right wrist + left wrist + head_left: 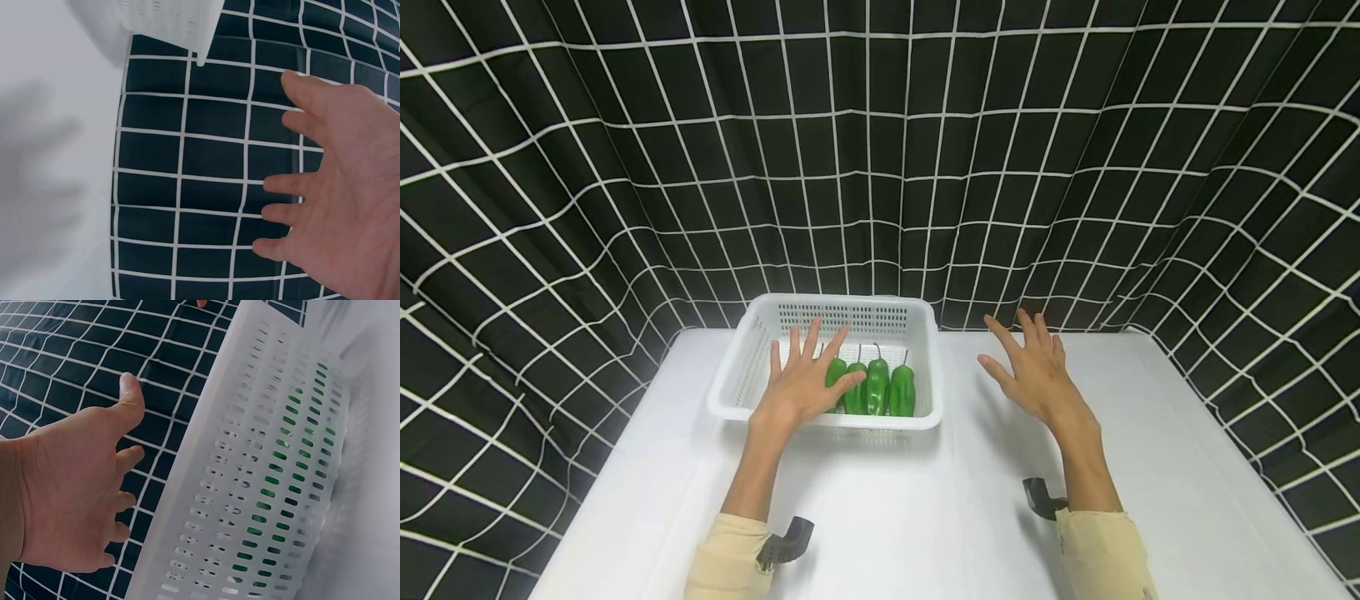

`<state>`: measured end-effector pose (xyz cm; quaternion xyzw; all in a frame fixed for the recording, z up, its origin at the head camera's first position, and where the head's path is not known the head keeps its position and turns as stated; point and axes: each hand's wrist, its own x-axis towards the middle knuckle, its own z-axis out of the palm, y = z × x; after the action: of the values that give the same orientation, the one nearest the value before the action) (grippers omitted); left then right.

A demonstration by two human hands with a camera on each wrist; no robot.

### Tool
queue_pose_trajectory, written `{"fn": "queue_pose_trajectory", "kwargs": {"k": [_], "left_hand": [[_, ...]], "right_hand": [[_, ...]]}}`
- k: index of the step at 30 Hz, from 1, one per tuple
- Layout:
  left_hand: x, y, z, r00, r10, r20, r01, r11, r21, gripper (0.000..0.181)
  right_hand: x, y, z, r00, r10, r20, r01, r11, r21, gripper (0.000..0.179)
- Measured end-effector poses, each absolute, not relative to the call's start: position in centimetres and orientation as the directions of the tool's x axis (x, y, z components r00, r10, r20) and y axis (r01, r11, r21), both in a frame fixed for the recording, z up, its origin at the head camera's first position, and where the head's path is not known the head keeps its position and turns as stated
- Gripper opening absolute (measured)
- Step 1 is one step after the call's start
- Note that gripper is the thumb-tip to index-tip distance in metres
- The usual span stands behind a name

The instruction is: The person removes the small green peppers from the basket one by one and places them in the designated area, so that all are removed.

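Note:
A white plastic basket (925, 367) with slotted walls stands at the far side of the table, left of centre. Several green peppers (877, 385) lie side by side in it, stems toward the back wall. Over the basket's near left part my left hand (801, 385) is held with fingers spread, overlapping some peppers in the head view. In the left wrist view that hand (81, 487) hangs above the rim, holding nothing. My right hand (1036, 375) hovers to the right of the basket, fingers extended, and its palm (350, 187) holds nothing in the right wrist view.
A white table surface (880, 517) lies under everything. Black curtains with a white grid (880, 167) rise behind it and along both sides. Dark curved brackets (790, 540) stick out from both cuffs.

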<state>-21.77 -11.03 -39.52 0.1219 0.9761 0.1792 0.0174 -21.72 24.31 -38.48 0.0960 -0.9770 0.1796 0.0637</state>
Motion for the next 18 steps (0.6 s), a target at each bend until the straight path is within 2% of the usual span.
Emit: {"fn": "queue_pose_trajectory", "kwargs": {"k": [13, 18], "left_hand": [[-21.3, -13.4, -40.5, -0.974, 0.22, -0.044, 0.188, 0.906, 0.379, 0.08], [-20.8, -14.9, -41.0, -0.983, 0.174, -0.056, 0.138, 0.91, 0.391, 0.079]], "right_hand": [[-22.3, 23.6, -38.6, -0.97, -0.187, 0.155, -0.232, 0.902, -0.363, 0.064], [-22.3, 22.9, -38.5, -0.969, -0.195, 0.155, -0.24, 0.896, -0.374, 0.063]]}}
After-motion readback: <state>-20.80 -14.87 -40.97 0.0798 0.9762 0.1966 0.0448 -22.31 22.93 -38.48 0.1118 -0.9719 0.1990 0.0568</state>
